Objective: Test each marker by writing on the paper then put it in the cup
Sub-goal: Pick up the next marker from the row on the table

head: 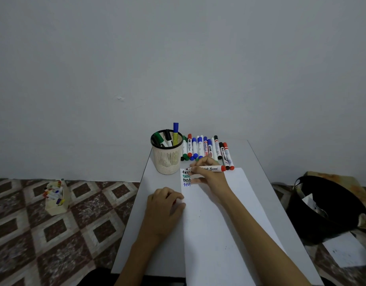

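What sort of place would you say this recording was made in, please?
Most likely a room in a home: a small white table stands against a bare pale grey wall, on a floor of brown-and-cream diamond-patterned tiles.

The cup [167,159] stands at the far left of the bench [157,240], with standing markers [167,138] in it. Just right of the cup lies a row of markers [206,148]. The paper [223,223] lies in front of the cup and to its right. The right hand [206,172] holds a marker [211,168] over the paper's corner nearest the cup. The left hand [165,205], in front of the cup, grips a cap [174,201] at the paper's left edge.
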Demonstrator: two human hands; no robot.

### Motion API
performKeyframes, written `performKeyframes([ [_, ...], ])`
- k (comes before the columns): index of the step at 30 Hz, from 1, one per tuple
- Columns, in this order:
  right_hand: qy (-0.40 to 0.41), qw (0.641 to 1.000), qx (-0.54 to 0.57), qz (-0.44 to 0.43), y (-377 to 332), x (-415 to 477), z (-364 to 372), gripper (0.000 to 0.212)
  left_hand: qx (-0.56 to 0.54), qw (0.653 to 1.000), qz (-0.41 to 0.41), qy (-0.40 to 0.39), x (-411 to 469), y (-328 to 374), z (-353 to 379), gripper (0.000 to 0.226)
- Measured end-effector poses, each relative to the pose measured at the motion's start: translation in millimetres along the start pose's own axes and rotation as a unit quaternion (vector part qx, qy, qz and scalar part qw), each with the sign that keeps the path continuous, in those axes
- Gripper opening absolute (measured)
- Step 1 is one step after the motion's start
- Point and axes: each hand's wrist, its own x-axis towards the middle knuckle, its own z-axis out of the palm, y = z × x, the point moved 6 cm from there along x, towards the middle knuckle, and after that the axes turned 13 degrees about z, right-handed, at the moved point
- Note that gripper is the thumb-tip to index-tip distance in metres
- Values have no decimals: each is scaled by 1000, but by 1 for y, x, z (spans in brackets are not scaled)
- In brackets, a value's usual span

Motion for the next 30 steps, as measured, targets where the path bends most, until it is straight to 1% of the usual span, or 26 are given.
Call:
performKeyframes([
  [3, 17, 1000, -8, 9, 6, 5, 1, 16, 14, 1000, 2, -5, 0, 2, 1, 31],
  [6, 79, 996, -40, 19, 12, 11, 2, 28, 21, 1000, 1, -10, 0, 2, 2, 32],
  [8, 105, 991, -73, 25, 15, 12, 5, 30, 22, 1000, -3, -12, 0, 0, 4, 33],
  [13, 95, 983, -155, 23, 22, 16, 10, 20, 25, 1000, -4, -16, 0, -2, 5, 35],
  [17, 85, 977, -196, -1, 22, 16, 14, 23, 23, 999, -12, -21, 0, -5, 7, 38],
  [26, 75, 979, -191, -8, 24, 17, 15, 25, 12, 1000, -9, -10, 2, -4, 5, 37],
  [30, 77, 972, -223, -21, 22, 16, 18, 29, 4, 1000, -11, -7, 3, -4, 4, 37],
])
